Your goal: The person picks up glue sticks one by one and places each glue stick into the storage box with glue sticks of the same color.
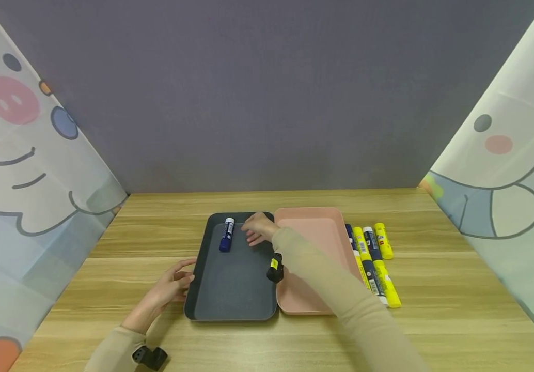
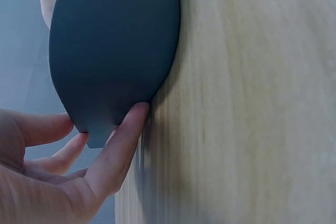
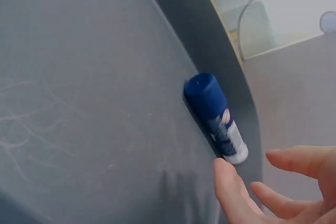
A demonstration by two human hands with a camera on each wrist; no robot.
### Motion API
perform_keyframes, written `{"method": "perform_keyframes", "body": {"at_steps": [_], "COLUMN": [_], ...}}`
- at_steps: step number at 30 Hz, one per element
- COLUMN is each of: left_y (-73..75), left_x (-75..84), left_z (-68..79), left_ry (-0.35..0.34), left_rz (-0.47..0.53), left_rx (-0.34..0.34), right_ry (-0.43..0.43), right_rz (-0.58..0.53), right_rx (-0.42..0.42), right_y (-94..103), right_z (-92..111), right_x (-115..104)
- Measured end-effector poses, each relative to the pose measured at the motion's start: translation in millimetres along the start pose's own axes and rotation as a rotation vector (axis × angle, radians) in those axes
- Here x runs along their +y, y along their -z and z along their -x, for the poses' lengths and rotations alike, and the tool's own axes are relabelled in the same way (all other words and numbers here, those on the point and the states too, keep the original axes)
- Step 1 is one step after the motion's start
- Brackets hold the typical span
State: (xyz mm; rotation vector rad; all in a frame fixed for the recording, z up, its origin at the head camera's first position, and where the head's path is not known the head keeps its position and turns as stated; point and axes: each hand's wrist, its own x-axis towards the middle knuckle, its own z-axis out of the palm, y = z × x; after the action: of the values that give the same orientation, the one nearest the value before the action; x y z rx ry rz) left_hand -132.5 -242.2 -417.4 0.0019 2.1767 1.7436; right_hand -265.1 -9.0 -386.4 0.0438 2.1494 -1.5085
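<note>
Nearest, in the lower left, a person's left hand [image 1: 167, 289] has its fingers loosely spread, the tips resting against the outer wall of a dark grey tray [image 1: 234, 294] along its left edge. The tray stands mid-worktop [image 1: 434, 289]. Just right of it, a shallow pink tray [image 1: 311, 225] meets its right edge and lies partly beneath the beige right sleeve [image 1: 341, 289]. To the pink tray's right, yellow and dark blue tubes [image 1: 373, 274] lie in rows nearer the worktop's right edge.

The right hand [image 1: 262, 226], over the dark tray's far right corner, has thumb and fingers parted and is grasping nothing. Near its fingertips, inside the tray toward the far left corner, lies one blue tube with a white end [image 1: 227, 236], that end pointing to the far edge; it is probably a glue stick, its print being too small to read. Beyond the worktop's far edge rises a grey panel [image 1: 267, 103].
</note>
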Motion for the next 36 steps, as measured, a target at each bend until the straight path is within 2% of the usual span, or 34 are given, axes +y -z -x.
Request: {"method": "perform_keyframes", "body": {"at_steps": [1,5,7,8,14,25,36], "left_y": [0.1,0.1,-0.1,-0.2,0.8,1.7,-0.9], "left_x": [0.2,0.0,0.1,0.0,0.4,0.5,0.7], "left_z": [0.0,-0.4,-0.1,0.0,0.5,0.3,0.8], "left_ry": [0.000,0.003,0.001,0.002,-0.005,-0.007,-0.003], "left_rz": [-0.001,0.005,0.007,0.007,0.006,-0.011,0.008], "left_rx": [0.001,0.004,0.001,0.000,-0.005,-0.007,0.003], "right_ry": [0.029,0.071,0.098,0.094,0.185,0.271,0.326], "right_rz": [0.004,0.060,0.089,0.111,0.200,0.423,0.511], "right_rx": [-0.025,-0.073,-0.096,-0.094,-0.125,-0.105,-0.047], "right_y": [1.8,5.1,5.7,5.3,7.0,16.1,38.9], "right_z": [-5.7,1.6,7.1,17.3,36.5,54.2,74.7], "right_x": [3.8,0.5,-1.1,-7.1,-12.3,-15.8,-7.5]}}
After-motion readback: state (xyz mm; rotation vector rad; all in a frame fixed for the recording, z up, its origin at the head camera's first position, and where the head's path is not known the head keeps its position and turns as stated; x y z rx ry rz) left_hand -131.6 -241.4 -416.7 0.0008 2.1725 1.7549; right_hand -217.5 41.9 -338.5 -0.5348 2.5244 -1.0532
